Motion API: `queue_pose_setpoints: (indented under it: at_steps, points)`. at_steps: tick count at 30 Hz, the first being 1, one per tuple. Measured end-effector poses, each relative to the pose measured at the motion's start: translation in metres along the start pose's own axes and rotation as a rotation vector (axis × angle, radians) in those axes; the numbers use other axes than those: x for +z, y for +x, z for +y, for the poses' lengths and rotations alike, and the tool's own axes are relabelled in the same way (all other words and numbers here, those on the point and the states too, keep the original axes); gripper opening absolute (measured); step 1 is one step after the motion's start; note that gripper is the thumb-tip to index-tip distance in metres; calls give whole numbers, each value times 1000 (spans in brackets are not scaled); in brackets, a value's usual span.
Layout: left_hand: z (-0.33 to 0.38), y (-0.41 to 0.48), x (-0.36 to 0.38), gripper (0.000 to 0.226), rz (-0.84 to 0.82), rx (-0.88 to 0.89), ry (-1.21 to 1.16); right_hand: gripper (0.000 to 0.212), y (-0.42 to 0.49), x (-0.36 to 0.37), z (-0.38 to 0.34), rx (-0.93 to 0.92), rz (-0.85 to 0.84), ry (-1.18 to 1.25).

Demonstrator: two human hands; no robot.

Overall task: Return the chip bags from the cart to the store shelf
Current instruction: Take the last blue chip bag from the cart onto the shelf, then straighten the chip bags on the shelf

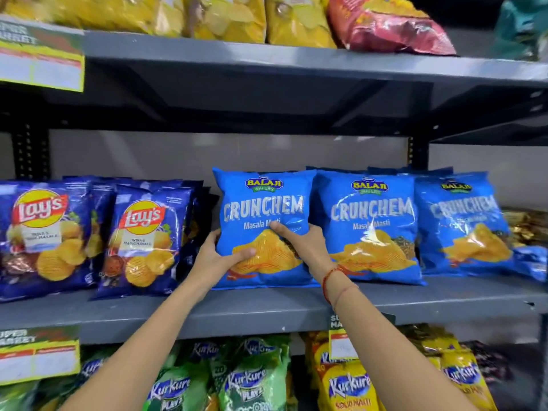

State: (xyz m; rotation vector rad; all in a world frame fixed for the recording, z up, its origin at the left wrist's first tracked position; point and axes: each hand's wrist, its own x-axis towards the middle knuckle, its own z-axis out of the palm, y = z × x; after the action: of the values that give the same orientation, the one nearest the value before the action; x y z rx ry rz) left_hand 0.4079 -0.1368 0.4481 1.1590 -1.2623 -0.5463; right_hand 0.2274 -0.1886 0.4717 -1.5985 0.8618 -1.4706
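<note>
A light blue Crunchem chip bag [262, 203] stands upright on the grey middle shelf [267, 310]. My left hand [221, 255] grips its lower left edge, thumb across the front. My right hand [302, 243] holds its right side, thumb pressed on the front, with a red thread around the wrist. Two more Crunchem bags [370, 221] [465, 221] stand in a row to its right. The cart is out of view.
Dark blue Lay's bags [142, 238] fill the shelf's left part. Yellow and red bags [296, 19] lie on the shelf above. Green and yellow Kurkure bags [246, 381] stand on the shelf below. Price labels [38, 354] hang from the shelf edges.
</note>
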Motion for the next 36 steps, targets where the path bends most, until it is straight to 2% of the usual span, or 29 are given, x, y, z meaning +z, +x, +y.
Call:
queue_pose_setpoints:
  at_steps: [8,12,15,17,19,20,22,25,27,32,36]
  points:
    - [-3,5,1,85,-10,-80,53,27,11,5,10,32,44,-50]
    - [-2,-1,0,92,71,-24,194,80,2,12,5,8,136,-159]
    - [6,-16,-6,85,131,117,296,92,-11,20,-4,-175,247,-315]
    - [14,-30,-19,76,155,204,330,86,-23,29,-12,-353,350,-495]
    - [18,-45,-38,65,177,274,375,76,-34,45,-21,-499,401,-572]
    - [20,-53,-48,59,199,315,429,72,-38,54,-24,-535,376,-570]
    - [19,-69,-70,49,245,394,593,67,-46,74,-31,-527,215,-478]
    - [11,-91,-98,41,298,430,855,71,-54,105,-35,-381,-76,-345]
    - [3,-102,-113,46,342,395,977,81,-56,124,-32,-271,-212,-327]
    - [-21,-111,-129,70,328,250,1189,79,-50,160,-12,2,-373,-238]
    - [-38,-115,-132,61,373,243,1207,93,-40,180,3,129,-449,-181]
